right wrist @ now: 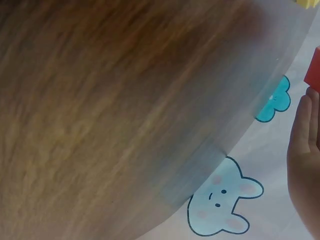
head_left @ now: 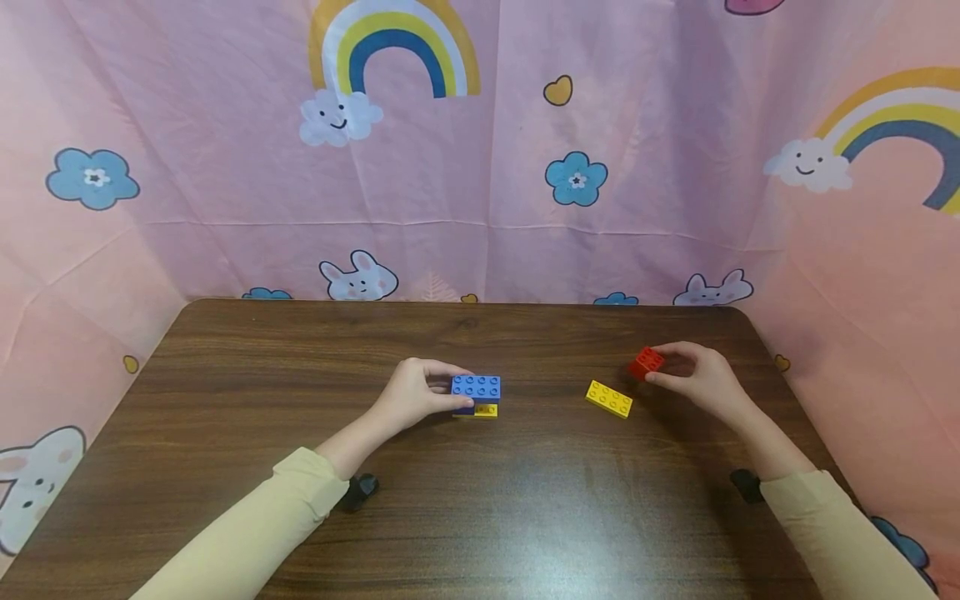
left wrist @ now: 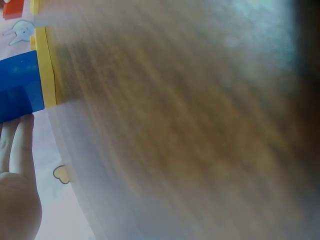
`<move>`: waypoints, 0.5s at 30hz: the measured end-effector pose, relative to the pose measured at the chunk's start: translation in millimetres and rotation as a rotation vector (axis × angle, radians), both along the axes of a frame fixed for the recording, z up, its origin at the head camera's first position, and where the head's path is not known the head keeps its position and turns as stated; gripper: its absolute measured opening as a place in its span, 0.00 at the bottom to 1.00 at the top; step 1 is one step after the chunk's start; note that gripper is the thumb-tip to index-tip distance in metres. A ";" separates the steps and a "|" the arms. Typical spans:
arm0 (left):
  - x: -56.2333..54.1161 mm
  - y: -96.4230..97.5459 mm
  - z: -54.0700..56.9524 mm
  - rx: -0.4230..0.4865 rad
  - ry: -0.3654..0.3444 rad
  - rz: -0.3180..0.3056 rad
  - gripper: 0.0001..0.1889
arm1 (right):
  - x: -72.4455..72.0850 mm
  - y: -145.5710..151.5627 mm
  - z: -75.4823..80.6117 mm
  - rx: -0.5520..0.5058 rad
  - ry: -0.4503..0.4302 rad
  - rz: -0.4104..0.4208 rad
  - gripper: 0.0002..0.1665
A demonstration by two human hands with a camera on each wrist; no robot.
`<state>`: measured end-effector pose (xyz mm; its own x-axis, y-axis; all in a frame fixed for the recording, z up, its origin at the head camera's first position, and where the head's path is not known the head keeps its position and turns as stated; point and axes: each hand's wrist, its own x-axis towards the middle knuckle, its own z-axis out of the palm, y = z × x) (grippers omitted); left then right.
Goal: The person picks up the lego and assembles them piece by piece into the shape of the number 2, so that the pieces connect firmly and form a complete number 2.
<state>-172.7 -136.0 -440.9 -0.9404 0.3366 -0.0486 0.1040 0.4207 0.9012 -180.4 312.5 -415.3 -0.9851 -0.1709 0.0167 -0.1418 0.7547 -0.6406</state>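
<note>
My left hand (head_left: 420,392) pinches a blue toy building brick (head_left: 476,387) with two rows of studs, thumb on its near side. Beneath that brick, a darker blue portion and the studs of a yellow plate (head_left: 487,411) show. In the left wrist view the blue brick (left wrist: 20,85) joins the yellow plate (left wrist: 46,70), and part of the left hand is out of frame. My right hand (head_left: 701,379) holds a small red brick (head_left: 647,362) between thumb and fingers. The right wrist view has the red brick (right wrist: 313,70) raised off the tabletop.
Between the hands, a second yellow plate (head_left: 609,399) lies studs up on the brown wooden table (head_left: 465,517). A pink patterned cloth (head_left: 480,167) hangs around the back and sides. Dark devices (head_left: 360,492) sit at both wrists.
</note>
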 end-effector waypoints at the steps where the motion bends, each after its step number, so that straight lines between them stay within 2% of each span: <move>1: 0.0 0.0 0.2 -0.002 -0.002 0.002 0.20 | 0.3 -0.6 0.4 0.000 -0.001 0.000 0.28; 15: -0.1 -0.7 -0.6 0.001 -0.006 0.006 0.20 | 2.8 -11.8 4.7 -0.035 -0.003 0.026 0.28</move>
<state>-172.8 -136.8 -441.5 -0.9420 0.3313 -0.0536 0.0964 0.4200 0.9024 -177.5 300.8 -410.6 -0.9805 -0.1956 0.0198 -0.1587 0.7282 -0.6667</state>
